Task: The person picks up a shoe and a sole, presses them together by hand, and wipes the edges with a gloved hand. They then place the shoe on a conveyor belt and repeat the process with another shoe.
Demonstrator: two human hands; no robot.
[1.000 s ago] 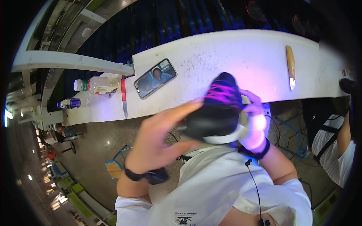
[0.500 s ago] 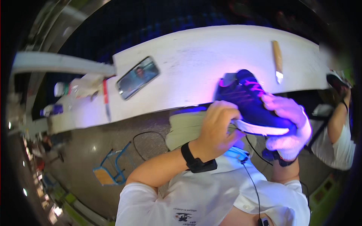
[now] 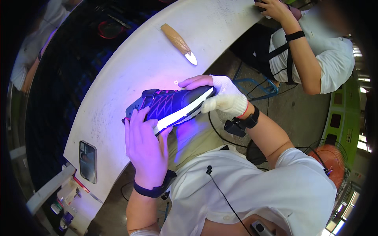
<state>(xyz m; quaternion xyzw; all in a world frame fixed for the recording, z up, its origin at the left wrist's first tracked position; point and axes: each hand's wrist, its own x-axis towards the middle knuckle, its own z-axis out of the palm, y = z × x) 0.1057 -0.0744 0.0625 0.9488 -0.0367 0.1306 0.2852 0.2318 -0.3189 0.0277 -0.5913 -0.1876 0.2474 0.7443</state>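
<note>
A dark sneaker with pink-red lacing and a bright white sole edge is held between both hands above the near edge of the white table. My bare left hand grips the heel end, fingers over its side and thumb by the sole. My right hand, in a white glove that leaves the fingertips bare, holds the toe end. The shoe lies on its side, sole edge toward me, under violet light. A grey flat piece sticks out at the shoe's opening; I cannot make out what it is.
A knife with a tan wrapped handle lies farther up the white table. At the left are a phone, a red-handled tool and small bottles. A co-worker sits at the right; an orange fan stands behind.
The view has swung to the right, bringing the co-worker further in. The sneaker has turned, its toe now pointing right, and my left hand has shifted from the sole edge to the heel end.
</note>
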